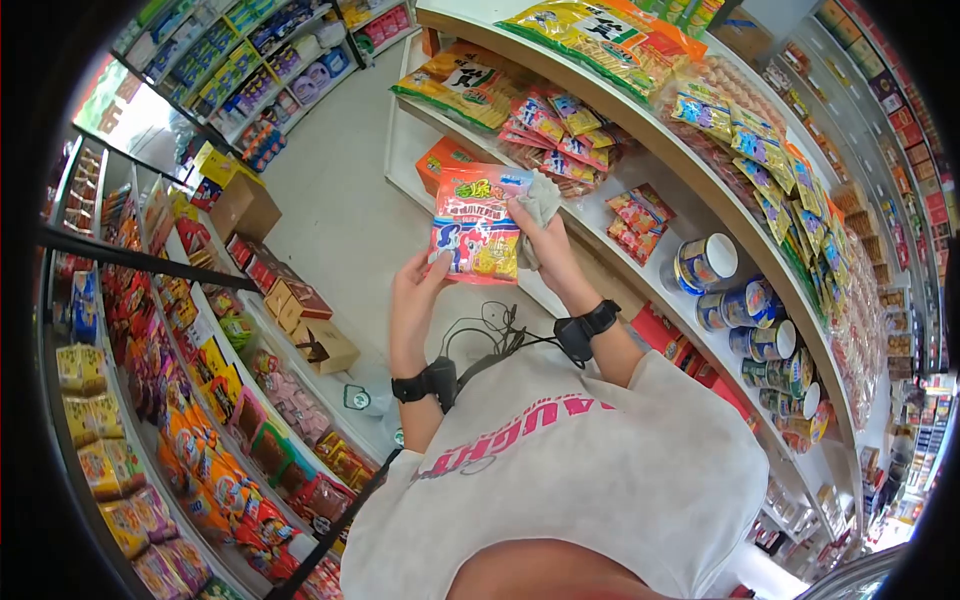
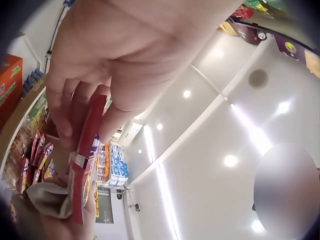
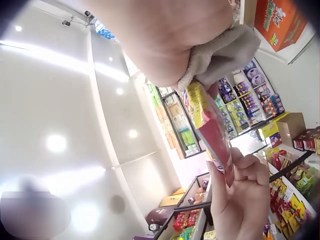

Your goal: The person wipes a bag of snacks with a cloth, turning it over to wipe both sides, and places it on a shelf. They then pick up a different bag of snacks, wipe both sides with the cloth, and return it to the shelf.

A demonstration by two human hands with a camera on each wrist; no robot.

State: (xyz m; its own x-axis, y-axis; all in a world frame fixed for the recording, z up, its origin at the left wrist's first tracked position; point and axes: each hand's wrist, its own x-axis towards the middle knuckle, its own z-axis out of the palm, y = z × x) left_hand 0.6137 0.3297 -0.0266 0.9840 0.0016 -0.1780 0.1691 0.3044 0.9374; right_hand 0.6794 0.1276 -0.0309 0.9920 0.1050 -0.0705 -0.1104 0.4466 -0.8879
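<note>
Held up in front of the chest is a pink snack bag with cartoon ponies printed on its front. My left hand pinches its lower left edge, thumb on the printed face. At the opposite edge my right hand grips the bag, its thumb over the front. A grey cloth is bunched in that same hand, against the bag's side. The right wrist view shows the bag edge-on between both hands, with the cloth under the right palm.
Right beside the hands stands a white shelf unit with small pink packets, yellow noodle packs and several lying tubs. Snack racks line the left side. Cardboard boxes stand beyond the left hand; cables hang below the wrists.
</note>
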